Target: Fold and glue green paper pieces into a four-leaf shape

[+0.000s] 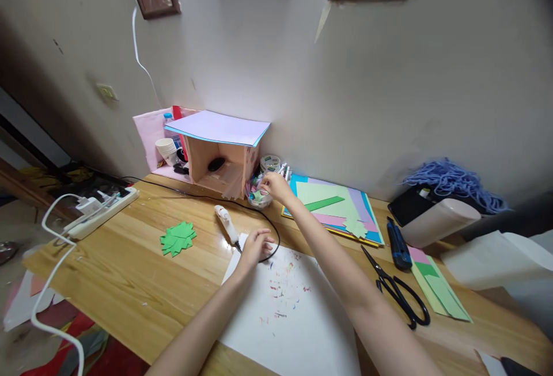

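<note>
My right hand (279, 187) reaches to a small clear bowl (259, 202) of colourful paper pieces, its fingers pinched together at the rim; whatever is between them is too small to make out. Over the top edge of a marked white sheet (294, 312) hovers my left hand (256, 249), fingers loosely bent and apart, holding nothing. Just left of it lies a white corded tool (227, 223) resembling a glue gun, its black cord (276, 232) looping past the hand. A layered green paper leaf shape (178, 238) rests on the wood farther left.
Behind the hands stands an open box (220, 174) with a lilac sheet on top. Coloured paper (328, 192) is stacked right of the bowl. Black scissors (395, 289), a blue cutter (398, 243) and paper rolls (440, 220) lie on the right. A power strip (103, 215) sits at left.
</note>
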`<action>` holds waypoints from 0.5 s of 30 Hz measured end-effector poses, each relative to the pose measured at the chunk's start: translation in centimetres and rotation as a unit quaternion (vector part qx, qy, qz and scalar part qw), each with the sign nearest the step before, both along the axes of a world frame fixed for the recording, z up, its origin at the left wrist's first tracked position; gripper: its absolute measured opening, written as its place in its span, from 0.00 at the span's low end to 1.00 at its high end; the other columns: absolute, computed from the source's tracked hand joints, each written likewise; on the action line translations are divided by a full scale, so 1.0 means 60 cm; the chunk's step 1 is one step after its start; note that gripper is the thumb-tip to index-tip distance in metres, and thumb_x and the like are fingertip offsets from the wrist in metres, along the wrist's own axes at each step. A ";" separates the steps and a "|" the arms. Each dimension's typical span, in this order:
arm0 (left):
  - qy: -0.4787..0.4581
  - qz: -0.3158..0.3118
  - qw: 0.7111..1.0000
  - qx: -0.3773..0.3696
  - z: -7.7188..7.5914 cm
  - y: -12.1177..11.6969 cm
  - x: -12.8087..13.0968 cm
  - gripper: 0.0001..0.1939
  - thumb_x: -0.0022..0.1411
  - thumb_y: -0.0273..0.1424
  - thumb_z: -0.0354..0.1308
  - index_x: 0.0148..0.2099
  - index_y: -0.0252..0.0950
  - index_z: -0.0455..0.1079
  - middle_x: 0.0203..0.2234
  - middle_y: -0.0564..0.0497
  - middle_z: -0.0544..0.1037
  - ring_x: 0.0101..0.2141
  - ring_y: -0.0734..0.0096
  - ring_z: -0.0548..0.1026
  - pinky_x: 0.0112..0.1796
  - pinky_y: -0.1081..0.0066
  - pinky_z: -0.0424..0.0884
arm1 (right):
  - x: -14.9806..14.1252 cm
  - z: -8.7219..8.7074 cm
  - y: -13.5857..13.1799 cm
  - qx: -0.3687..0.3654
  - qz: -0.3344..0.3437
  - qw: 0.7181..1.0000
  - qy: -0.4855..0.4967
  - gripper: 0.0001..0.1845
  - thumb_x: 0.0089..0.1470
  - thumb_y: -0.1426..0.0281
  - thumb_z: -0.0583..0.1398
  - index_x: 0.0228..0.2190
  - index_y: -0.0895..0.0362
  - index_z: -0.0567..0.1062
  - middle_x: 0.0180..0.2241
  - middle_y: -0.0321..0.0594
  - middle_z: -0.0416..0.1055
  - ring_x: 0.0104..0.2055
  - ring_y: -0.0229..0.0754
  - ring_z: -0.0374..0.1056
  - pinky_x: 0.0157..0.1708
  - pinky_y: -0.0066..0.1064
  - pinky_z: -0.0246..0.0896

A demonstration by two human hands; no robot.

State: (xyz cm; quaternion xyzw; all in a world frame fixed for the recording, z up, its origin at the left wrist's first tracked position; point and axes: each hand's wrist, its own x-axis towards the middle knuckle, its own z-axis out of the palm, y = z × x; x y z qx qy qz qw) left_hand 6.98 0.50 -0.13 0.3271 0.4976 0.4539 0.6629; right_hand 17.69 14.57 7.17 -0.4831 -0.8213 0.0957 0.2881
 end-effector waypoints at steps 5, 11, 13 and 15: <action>0.113 -0.005 0.986 0.125 0.014 -0.027 0.008 0.10 0.51 0.28 0.52 0.39 0.35 0.65 0.24 0.52 0.74 0.23 0.75 0.69 0.28 0.74 0.64 | -0.011 -0.017 0.018 -0.013 -0.051 0.997 -0.055 0.04 0.44 0.71 0.61 0.23 0.59 0.76 0.26 0.42 0.72 0.31 0.40 0.65 0.32 0.28 0.54; 0.254 -0.063 0.949 0.177 0.018 -0.041 0.009 0.10 0.52 0.27 0.46 0.36 0.36 0.66 0.21 0.53 0.73 0.24 0.72 0.70 0.27 0.73 0.63 | -0.019 -0.020 0.005 -0.005 -0.058 0.992 -0.112 0.07 0.48 0.71 0.59 0.28 0.56 0.78 0.35 0.46 0.73 0.41 0.48 0.62 0.40 0.34 0.52; 0.279 -0.064 0.939 0.191 0.021 -0.041 0.010 0.11 0.52 0.27 0.46 0.36 0.37 0.67 0.22 0.53 0.73 0.25 0.72 0.70 0.28 0.73 0.63 | -0.021 -0.019 -0.002 0.002 -0.068 0.990 -0.119 0.09 0.49 0.69 0.58 0.28 0.57 0.78 0.36 0.47 0.72 0.44 0.50 0.60 0.43 0.38 0.51; 0.292 -0.070 0.934 0.193 0.032 -0.043 0.007 0.10 0.53 0.28 0.46 0.35 0.36 0.68 0.22 0.52 0.74 0.25 0.72 0.70 0.27 0.74 0.63 | -0.021 -0.019 -0.007 0.008 -0.082 0.989 -0.122 0.10 0.51 0.69 0.56 0.28 0.58 0.78 0.38 0.48 0.71 0.46 0.51 0.58 0.47 0.42 0.47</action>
